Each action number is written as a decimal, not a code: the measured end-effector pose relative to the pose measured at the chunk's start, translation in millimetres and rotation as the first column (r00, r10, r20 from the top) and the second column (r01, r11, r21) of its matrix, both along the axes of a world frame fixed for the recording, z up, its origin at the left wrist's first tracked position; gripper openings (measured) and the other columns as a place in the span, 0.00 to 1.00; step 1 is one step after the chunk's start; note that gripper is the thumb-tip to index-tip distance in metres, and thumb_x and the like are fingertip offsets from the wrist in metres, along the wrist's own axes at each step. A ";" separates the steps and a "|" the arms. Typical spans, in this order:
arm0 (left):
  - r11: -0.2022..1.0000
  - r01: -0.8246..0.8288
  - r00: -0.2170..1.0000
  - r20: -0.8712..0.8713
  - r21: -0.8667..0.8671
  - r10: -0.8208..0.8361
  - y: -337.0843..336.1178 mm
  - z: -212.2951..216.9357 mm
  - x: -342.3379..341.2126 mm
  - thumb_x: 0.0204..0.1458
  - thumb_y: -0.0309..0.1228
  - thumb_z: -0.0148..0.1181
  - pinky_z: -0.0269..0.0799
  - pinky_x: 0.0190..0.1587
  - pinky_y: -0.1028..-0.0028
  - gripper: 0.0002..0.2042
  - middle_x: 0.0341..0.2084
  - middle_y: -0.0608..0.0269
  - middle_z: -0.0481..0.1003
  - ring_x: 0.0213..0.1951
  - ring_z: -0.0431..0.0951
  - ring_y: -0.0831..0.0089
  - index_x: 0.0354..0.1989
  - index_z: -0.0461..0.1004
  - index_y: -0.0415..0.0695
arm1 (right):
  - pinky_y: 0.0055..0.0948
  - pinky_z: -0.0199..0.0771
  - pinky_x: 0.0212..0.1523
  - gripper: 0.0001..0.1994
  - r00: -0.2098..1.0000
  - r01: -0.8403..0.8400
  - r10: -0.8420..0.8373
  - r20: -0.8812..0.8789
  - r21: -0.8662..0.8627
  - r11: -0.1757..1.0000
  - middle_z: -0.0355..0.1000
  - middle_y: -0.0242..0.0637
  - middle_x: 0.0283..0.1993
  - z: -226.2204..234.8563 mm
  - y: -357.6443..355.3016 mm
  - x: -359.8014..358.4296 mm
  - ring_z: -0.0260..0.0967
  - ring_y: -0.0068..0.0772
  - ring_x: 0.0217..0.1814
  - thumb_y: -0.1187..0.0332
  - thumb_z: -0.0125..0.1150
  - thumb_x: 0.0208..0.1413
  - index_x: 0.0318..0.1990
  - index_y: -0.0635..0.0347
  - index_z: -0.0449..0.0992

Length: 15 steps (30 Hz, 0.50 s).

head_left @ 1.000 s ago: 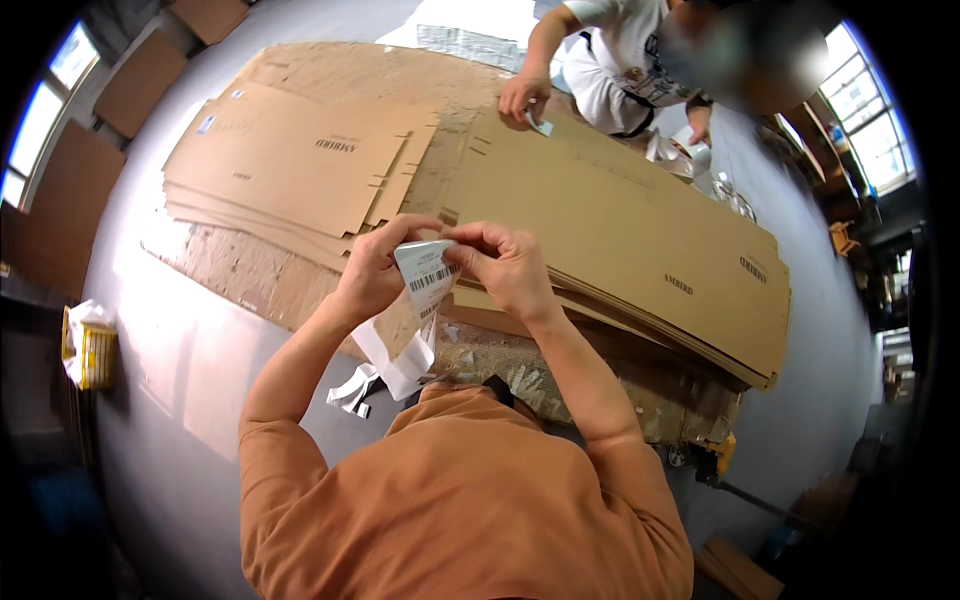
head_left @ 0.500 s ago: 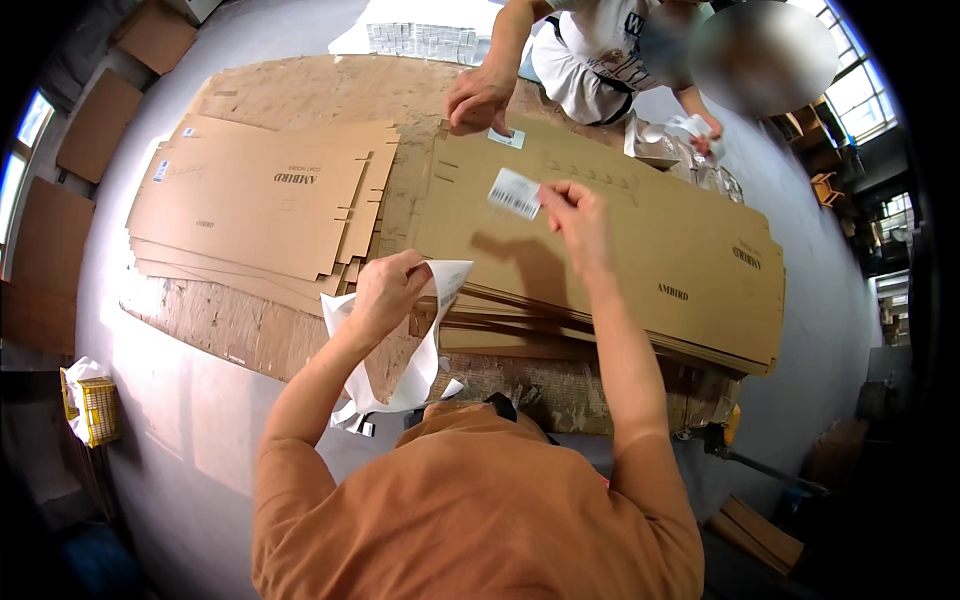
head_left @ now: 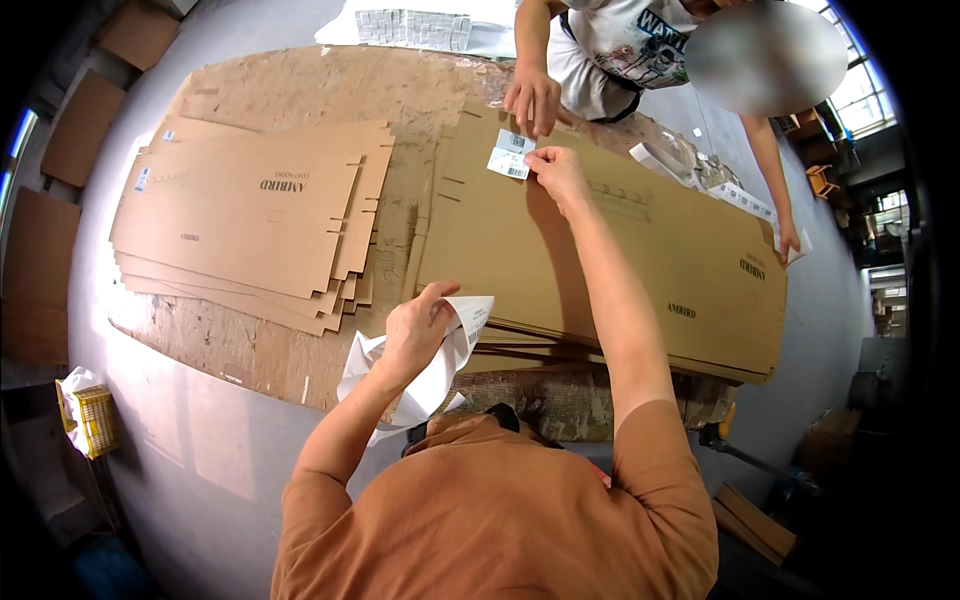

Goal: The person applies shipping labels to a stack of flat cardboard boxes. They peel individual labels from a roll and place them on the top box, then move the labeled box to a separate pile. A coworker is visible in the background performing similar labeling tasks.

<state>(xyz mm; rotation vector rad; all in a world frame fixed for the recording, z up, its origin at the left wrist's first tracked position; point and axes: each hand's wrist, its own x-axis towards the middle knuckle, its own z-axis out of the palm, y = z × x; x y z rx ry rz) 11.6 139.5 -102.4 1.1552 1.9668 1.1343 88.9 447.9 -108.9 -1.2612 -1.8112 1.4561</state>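
My right hand (head_left: pixel 562 180) pinches the right edge of a white barcode label (head_left: pixel 508 164). It is at the far left of the top flat cardboard box blank (head_left: pixel 630 265), just below another pale label (head_left: pixel 516 141) and partly over it; whether it touches the board I cannot tell. A co-worker's hand (head_left: pixel 533 100) is by that upper label. Near the table's front edge, my left hand (head_left: pixel 415 332) grips a loosely curled white strip of label backing paper (head_left: pixel 432 375), with printing at its right end. The strip hangs down in front of me.
Another stack of flat cardboard blanks (head_left: pixel 235 225) lies left on the wooden table (head_left: pixel 330 85). Across the table, the co-worker's other hand (head_left: pixel 790 240) is near a white label strip (head_left: pixel 742 200). A yellow basket (head_left: pixel 95 420) stands at the left. White bundles (head_left: pixel 415 30) are behind the table.
My right hand has moved the label up against the upper label. My left hand has shifted right and down with the strip. The co-worker's far hand has moved down to the right.
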 end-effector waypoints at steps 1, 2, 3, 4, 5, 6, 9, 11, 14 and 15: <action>1.000 -0.005 1.000 -0.005 0.009 0.005 -0.5 -1.5 0.1 0.53 0.29 0.53 0.72 0.39 0.64 0.13 0.35 0.53 0.78 0.37 0.78 0.54 0.46 0.72 0.45 | 0.22 0.64 0.26 0.06 1.000 -0.007 0.006 0.020 0.022 1.000 0.74 0.32 0.27 -0.9 0.3 -1.4 0.65 0.19 0.25 0.72 0.62 0.51 0.31 0.67 0.78; 1.000 -0.010 1.000 -0.010 0.017 0.010 -1.0 -3.0 0.1 0.53 0.29 0.53 0.72 0.39 0.64 0.13 0.35 0.53 0.78 0.37 0.78 0.54 0.47 0.73 0.45 | 0.23 0.65 0.27 0.06 0.999 -0.014 0.012 0.040 0.044 0.999 0.75 0.32 0.27 -1.2 1.0 -2.8 0.66 0.20 0.26 0.72 0.62 0.51 0.31 0.67 0.78; 1.000 -0.010 1.000 -0.010 0.025 0.010 -0.3 -3.7 -0.2 0.53 0.29 0.53 0.72 0.39 0.64 0.13 0.35 0.53 0.78 0.37 0.78 0.55 0.47 0.73 0.45 | 0.24 0.66 0.28 0.06 0.998 -0.020 0.016 0.059 0.069 0.997 0.75 0.33 0.27 -0.3 2.8 -3.5 0.67 0.20 0.26 0.73 0.62 0.50 0.31 0.67 0.78; 0.999 -0.010 1.000 -0.011 0.032 0.010 0.2 -4.4 -0.4 0.53 0.29 0.53 0.72 0.39 0.64 0.13 0.35 0.53 0.78 0.37 0.79 0.55 0.47 0.73 0.46 | 0.24 0.66 0.28 0.05 0.997 -0.022 0.016 0.075 0.079 0.997 0.75 0.33 0.27 0.4 3.9 -3.6 0.67 0.21 0.27 0.73 0.62 0.50 0.31 0.67 0.79; 0.999 -0.010 1.000 -0.012 0.040 0.010 0.6 -4.7 -0.4 0.53 0.29 0.53 0.72 0.39 0.64 0.13 0.35 0.53 0.78 0.37 0.79 0.55 0.47 0.73 0.46 | 0.25 0.67 0.29 0.05 0.996 -0.024 0.016 0.090 0.090 0.996 0.75 0.34 0.27 1.1 4.6 -3.2 0.67 0.21 0.27 0.73 0.62 0.50 0.31 0.67 0.79; 0.999 -0.009 1.000 -0.008 0.035 0.009 0.5 -4.7 -0.6 0.53 0.29 0.53 0.72 0.39 0.64 0.12 0.35 0.54 0.78 0.37 0.79 0.55 0.47 0.73 0.46 | 0.25 0.67 0.29 0.05 0.994 -0.027 0.017 0.105 0.100 0.995 0.76 0.34 0.27 1.0 5.2 -3.8 0.68 0.22 0.27 0.73 0.62 0.50 0.31 0.67 0.79; 1.000 0.000 1.000 0.011 0.015 0.000 0.8 -1.2 0.3 0.52 0.27 0.52 0.73 0.41 0.66 0.13 0.37 0.53 0.78 0.38 0.79 0.56 0.47 0.73 0.44 | 0.26 0.69 0.31 0.06 0.990 -0.023 0.006 0.138 0.119 0.993 0.76 0.38 0.27 -1.4 6.9 -3.7 0.70 0.24 0.27 0.72 0.63 0.49 0.31 0.67 0.79; 1.000 0.013 0.999 0.037 -0.005 -0.013 1.3 5.7 0.9 0.50 0.22 0.49 0.73 0.43 0.69 0.15 0.40 0.51 0.78 0.40 0.79 0.56 0.47 0.73 0.40 | 0.30 0.71 0.33 0.07 0.982 -0.050 0.010 0.190 0.207 0.977 0.76 0.42 0.27 -7.3 8.7 -3.3 0.73 0.31 0.29 0.71 0.63 0.49 0.30 0.67 0.78; 1.000 0.000 1.000 -0.001 0.022 0.000 0.1 3.4 2.1 0.50 0.23 0.50 0.73 0.43 0.68 0.15 0.39 0.51 0.78 0.39 0.79 0.56 0.47 0.73 0.40 | 0.36 0.72 0.35 0.07 0.922 -0.138 -0.020 0.385 0.379 0.915 0.76 0.45 0.30 8.4 -5.9 -10.2 0.74 0.41 0.33 0.69 0.62 0.49 0.30 0.66 0.76; 0.999 -0.004 1.000 -0.023 0.041 0.005 0.1 0.8 2.4 0.50 0.25 0.51 0.73 0.41 0.67 0.14 0.38 0.53 0.78 0.39 0.79 0.56 0.47 0.73 0.42 | 0.39 0.73 0.37 0.08 0.885 -0.177 -0.052 0.463 0.437 0.882 0.76 0.46 0.31 15.7 -12.6 -12.6 0.75 0.44 0.35 0.69 0.62 0.49 0.30 0.65 0.76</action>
